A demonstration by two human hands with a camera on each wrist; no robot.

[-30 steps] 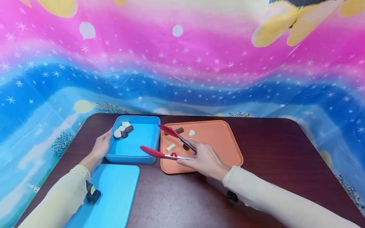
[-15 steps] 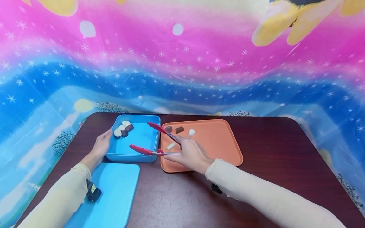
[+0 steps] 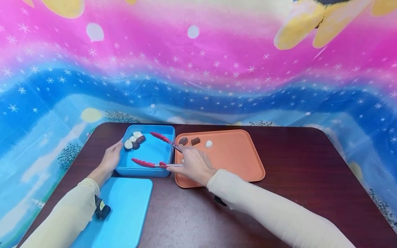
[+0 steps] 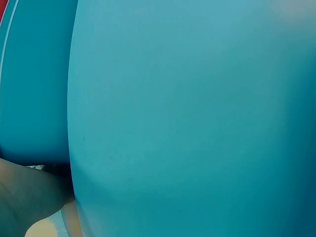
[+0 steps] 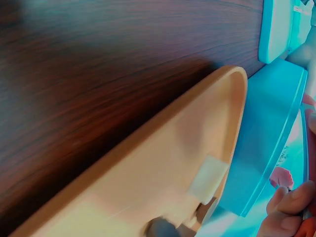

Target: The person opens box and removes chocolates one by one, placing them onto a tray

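Observation:
My right hand [image 3: 193, 165] grips metal tongs [image 3: 159, 165] with red scalloped tips. The tongs' arms are spread wide over the right part of a blue box [image 3: 142, 173], with nothing between the tips. At the box's left side, my left hand [image 3: 108, 159] rests its fingers along the outer wall and rim. Inside the box, white and dark brown chocolate-like pieces [image 3: 134, 139] cluster in the far left corner. An orange tray [image 3: 238, 155] to the right bears more pieces: a white one [image 3: 209, 144], a brown block [image 3: 195, 141] and a rounded brown one [image 3: 183, 141]. A white bar [image 5: 209, 178] also lies there, mostly hidden by my right hand in the head view.
The blue lid [image 3: 124, 206] lies flat in front of the box, under my left forearm. The dark wooden table [image 3: 291, 172] extends to the right of the tray. A patterned cloth [image 3: 198, 69] hangs behind the table's far edge.
My right hand has moved left with the spread tongs, from above the tray to over the box. My left hand, the box and the tray have stayed in place.

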